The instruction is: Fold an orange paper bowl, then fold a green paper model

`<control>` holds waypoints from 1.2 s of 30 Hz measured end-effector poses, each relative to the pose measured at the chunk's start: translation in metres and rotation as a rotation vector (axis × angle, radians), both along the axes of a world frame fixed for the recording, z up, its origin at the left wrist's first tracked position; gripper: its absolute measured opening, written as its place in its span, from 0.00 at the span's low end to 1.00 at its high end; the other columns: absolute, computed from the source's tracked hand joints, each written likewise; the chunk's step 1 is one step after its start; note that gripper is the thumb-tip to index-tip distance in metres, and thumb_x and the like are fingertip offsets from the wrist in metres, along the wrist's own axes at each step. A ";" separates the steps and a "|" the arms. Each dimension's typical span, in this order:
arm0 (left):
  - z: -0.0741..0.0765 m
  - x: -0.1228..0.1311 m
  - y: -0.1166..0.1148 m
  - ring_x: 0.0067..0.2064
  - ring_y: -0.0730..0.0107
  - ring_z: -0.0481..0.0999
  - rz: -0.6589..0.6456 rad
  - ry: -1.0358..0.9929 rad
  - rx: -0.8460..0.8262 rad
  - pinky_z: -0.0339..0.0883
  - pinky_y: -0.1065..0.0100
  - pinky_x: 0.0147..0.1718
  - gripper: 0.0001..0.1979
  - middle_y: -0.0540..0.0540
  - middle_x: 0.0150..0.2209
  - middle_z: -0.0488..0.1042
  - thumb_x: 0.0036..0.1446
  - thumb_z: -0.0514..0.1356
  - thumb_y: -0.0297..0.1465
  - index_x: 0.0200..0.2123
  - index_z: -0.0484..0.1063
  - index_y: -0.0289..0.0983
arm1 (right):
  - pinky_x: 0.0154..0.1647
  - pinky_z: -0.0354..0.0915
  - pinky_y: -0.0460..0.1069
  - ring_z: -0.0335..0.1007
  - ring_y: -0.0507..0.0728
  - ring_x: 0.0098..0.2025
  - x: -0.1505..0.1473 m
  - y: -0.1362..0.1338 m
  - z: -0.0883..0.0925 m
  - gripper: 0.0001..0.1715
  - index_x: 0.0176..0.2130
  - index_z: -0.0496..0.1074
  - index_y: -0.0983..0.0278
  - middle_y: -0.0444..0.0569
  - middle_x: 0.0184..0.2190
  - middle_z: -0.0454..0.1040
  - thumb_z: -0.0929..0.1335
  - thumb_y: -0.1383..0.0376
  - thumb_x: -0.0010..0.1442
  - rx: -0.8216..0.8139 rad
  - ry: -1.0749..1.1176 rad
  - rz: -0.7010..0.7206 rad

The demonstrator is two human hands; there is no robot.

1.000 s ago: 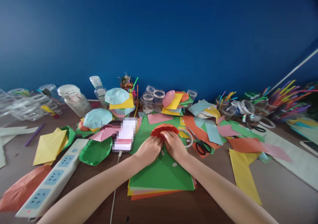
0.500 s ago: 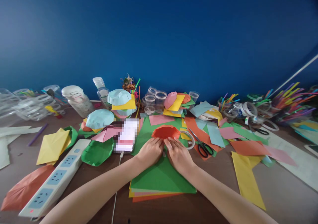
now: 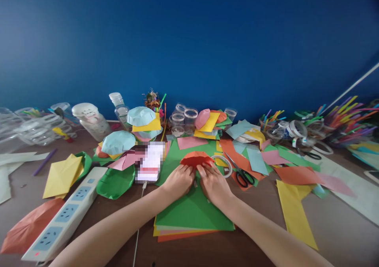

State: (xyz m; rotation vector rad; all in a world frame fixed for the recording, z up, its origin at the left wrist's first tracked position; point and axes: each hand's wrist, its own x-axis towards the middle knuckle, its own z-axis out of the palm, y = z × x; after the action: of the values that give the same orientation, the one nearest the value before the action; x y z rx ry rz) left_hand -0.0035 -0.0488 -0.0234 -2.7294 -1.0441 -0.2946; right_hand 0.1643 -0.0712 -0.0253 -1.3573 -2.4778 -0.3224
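Both of my hands meet over a red folded paper piece that lies on a stack of coloured sheets topped by green paper. My left hand has its fingers curled onto the near left edge of the red piece. My right hand pinches the near right edge with fingertips pressed on it. A roll of clear tape lies just right of the red piece, and black-handled scissors lie beyond it.
A white power strip lies at the left front, with yellow paper and a green paper dish beside it. A phone sits left of my hands. Paper scraps, plastic cups and coloured straws crowd the back and right.
The red paper piece stood opened like a bowl half a second ago; now it is pressed flatter under my fingertips. My hands have stayed in nearly the same place.
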 end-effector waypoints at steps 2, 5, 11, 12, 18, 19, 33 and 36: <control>-0.001 0.000 0.000 0.40 0.61 0.71 -0.001 -0.002 0.006 0.62 0.62 0.43 0.16 0.39 0.38 0.72 0.54 0.54 0.24 0.47 0.66 0.28 | 0.55 0.58 0.58 0.66 0.61 0.51 0.002 0.000 0.000 0.23 0.51 0.64 0.72 0.61 0.44 0.73 0.60 0.76 0.55 0.010 0.008 -0.006; -0.003 -0.001 0.001 0.42 0.61 0.70 -0.014 -0.018 0.028 0.62 0.62 0.44 0.15 0.39 0.39 0.72 0.54 0.53 0.24 0.46 0.66 0.28 | 0.55 0.59 0.57 0.67 0.61 0.50 0.003 0.001 0.001 0.22 0.50 0.65 0.72 0.61 0.42 0.74 0.60 0.77 0.56 0.013 0.015 -0.023; 0.001 -0.001 0.001 0.41 0.59 0.68 0.002 -0.063 0.036 0.61 0.60 0.41 0.12 0.39 0.36 0.70 0.56 0.53 0.26 0.43 0.68 0.30 | 0.49 0.62 0.54 0.70 0.59 0.44 0.003 0.003 0.008 0.23 0.51 0.64 0.68 0.56 0.38 0.75 0.60 0.77 0.55 -0.060 0.089 0.019; 0.003 -0.001 0.001 0.40 0.59 0.68 0.013 -0.058 0.032 0.61 0.60 0.40 0.11 0.40 0.35 0.70 0.56 0.52 0.27 0.42 0.68 0.30 | 0.48 0.63 0.54 0.70 0.59 0.42 0.002 0.003 0.008 0.23 0.51 0.63 0.68 0.56 0.38 0.75 0.60 0.76 0.55 -0.089 0.111 0.013; 0.009 -0.002 0.002 0.39 0.61 0.68 0.051 -0.067 0.021 0.61 0.60 0.38 0.10 0.41 0.36 0.71 0.58 0.50 0.28 0.38 0.70 0.32 | 0.46 0.63 0.51 0.69 0.56 0.41 -0.002 -0.001 0.012 0.23 0.51 0.62 0.65 0.50 0.37 0.74 0.60 0.74 0.56 -0.156 0.276 0.082; 0.009 -0.002 0.003 0.40 0.61 0.69 0.047 -0.076 0.021 0.61 0.60 0.39 0.10 0.41 0.36 0.71 0.58 0.50 0.28 0.38 0.70 0.33 | 0.48 0.63 0.52 0.68 0.56 0.42 -0.001 -0.001 0.013 0.23 0.51 0.63 0.64 0.50 0.38 0.73 0.60 0.75 0.56 -0.119 0.289 0.128; 0.009 -0.005 0.010 0.44 0.58 0.70 0.090 -0.063 -0.010 0.63 0.60 0.40 0.09 0.38 0.38 0.72 0.56 0.53 0.27 0.39 0.69 0.31 | 0.56 0.54 0.56 0.63 0.57 0.50 0.034 0.022 0.019 0.19 0.46 0.68 0.62 0.51 0.41 0.73 0.62 0.73 0.55 0.077 0.110 0.335; 0.009 -0.007 0.010 0.46 0.58 0.70 0.077 -0.089 0.003 0.63 0.60 0.42 0.10 0.38 0.41 0.72 0.54 0.54 0.27 0.40 0.69 0.31 | 0.54 0.56 0.55 0.65 0.55 0.48 0.033 0.023 0.015 0.16 0.46 0.69 0.63 0.51 0.39 0.74 0.61 0.73 0.58 0.117 0.118 0.321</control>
State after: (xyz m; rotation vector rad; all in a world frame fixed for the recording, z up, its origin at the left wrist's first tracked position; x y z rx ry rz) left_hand -0.0101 -0.0391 -0.0144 -2.6874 -1.1681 -0.4084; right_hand 0.1972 -0.0483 -0.0107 -0.8881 -2.4816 -0.2984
